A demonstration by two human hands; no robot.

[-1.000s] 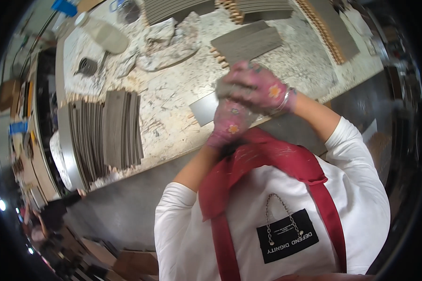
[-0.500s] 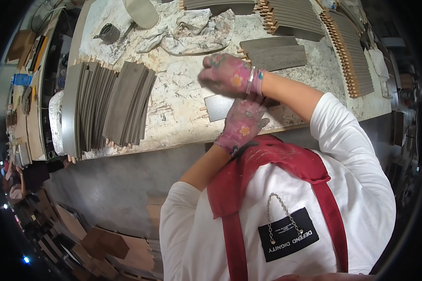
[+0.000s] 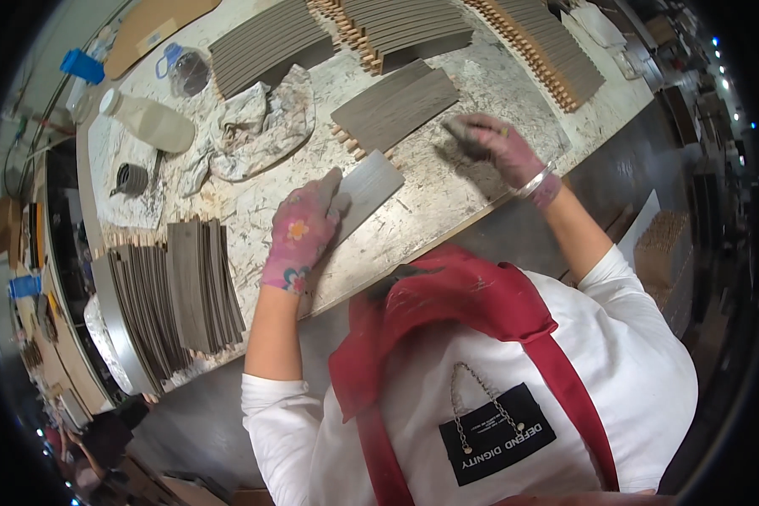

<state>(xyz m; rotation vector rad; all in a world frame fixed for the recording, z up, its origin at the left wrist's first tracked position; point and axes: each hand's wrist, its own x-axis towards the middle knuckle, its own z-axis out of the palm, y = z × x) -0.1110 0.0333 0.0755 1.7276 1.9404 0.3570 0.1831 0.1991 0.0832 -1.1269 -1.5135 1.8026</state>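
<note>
A grey slat (image 3: 371, 192) with a light wooden dowel at its far end lies at the near side of the worktable. My left hand (image 3: 299, 232), in a pink flowered glove with greyed fingertips, grips its left edge. My right hand (image 3: 510, 156), gloved alike with a shiny band at the wrist, hovers over the table to the right, apart from the slat. Motion blurs its dark fingertips, and I cannot make out whether anything is between them. Beyond the slat, two more grey slats (image 3: 396, 105) with dowels lie overlapped.
Slats stand stacked at the left (image 3: 148, 304), with more rows (image 3: 413, 34) along the far side. A stained cloth (image 3: 266, 126), a milky jug (image 3: 156, 122), a dark coiled cup (image 3: 131, 180) and a blue-handled jar (image 3: 190, 72) sit at the far left. The table's near edge (image 3: 430, 240) runs before me.
My crossed hands have parted: the left moved left onto the slat, the right swung out to the right. The view has turned, so the table appears tilted.
</note>
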